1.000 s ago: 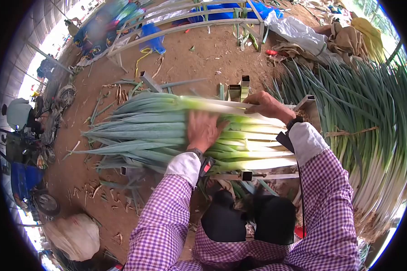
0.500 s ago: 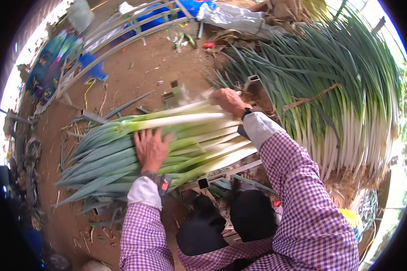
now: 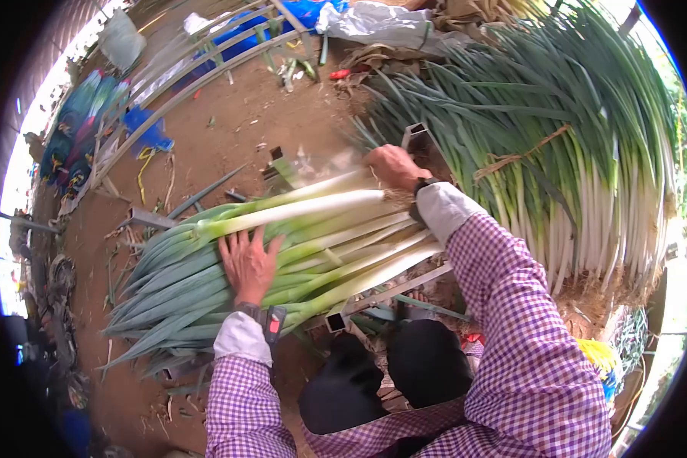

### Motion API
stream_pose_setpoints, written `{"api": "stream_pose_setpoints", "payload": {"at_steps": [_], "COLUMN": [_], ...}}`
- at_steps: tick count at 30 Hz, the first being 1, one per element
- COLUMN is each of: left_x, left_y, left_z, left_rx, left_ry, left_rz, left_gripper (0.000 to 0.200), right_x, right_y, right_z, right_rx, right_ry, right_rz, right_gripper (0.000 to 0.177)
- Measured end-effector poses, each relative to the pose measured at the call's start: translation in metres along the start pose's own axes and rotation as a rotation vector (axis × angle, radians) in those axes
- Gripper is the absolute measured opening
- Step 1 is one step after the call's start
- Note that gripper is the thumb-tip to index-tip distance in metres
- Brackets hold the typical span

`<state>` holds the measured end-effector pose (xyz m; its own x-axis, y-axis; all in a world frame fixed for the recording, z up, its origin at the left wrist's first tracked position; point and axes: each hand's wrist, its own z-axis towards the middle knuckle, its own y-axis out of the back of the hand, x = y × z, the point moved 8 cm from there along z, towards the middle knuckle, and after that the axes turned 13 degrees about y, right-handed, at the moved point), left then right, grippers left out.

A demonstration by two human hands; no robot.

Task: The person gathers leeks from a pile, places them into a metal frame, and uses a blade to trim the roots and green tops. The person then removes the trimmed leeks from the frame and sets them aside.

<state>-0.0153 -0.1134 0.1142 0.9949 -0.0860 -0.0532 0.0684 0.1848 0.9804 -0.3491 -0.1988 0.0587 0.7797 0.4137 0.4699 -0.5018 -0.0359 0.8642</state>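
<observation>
At the frame's centre, the left hand (image 3: 248, 263) is pressing flat and open on a stack of long green-and-white leeks (image 3: 320, 229), the right hand (image 3: 393, 166) gripping its white root ends. Probably heavy together and floppy-leaved, they are offering the firmest hold at the stiff shanks, lying across a grey square-tube metal frame (image 3: 404, 287) over brown dirt floor (image 3: 237, 122), a larger leek heap (image 3: 588, 175) at right.

Bundle of long leeks (image 3: 313, 237), white stalks, blue-green leaves, lying side by side across a metal frame (image 3: 397, 290), roots right, leaves fanning left
</observation>
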Motion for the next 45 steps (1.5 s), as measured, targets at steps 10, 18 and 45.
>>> {"api": "stream_pose_setpoints", "payload": {"at_steps": [10,18,45], "left_x": [0.004,0.005,0.012], "left_y": [-0.007,-0.004,-0.003], "left_z": [0.003,0.005,0.001], "left_rx": [0.020,0.056,0.212], "left_ry": [0.010,0.021,0.099], "left_rz": [0.003,-0.001,-0.130], "left_gripper": [0.060,0.061,0.068], "right_x": [0.000,0.143,0.166], "right_y": [0.001,0.009,0.069], "right_z": [0.014,-0.005,0.015], "right_rx": [0.121,-0.053,-0.323], "right_ry": [0.016,0.359,0.551], "right_rz": [0.005,0.077,-0.328], "right_gripper": [0.032,0.036,0.030]}}
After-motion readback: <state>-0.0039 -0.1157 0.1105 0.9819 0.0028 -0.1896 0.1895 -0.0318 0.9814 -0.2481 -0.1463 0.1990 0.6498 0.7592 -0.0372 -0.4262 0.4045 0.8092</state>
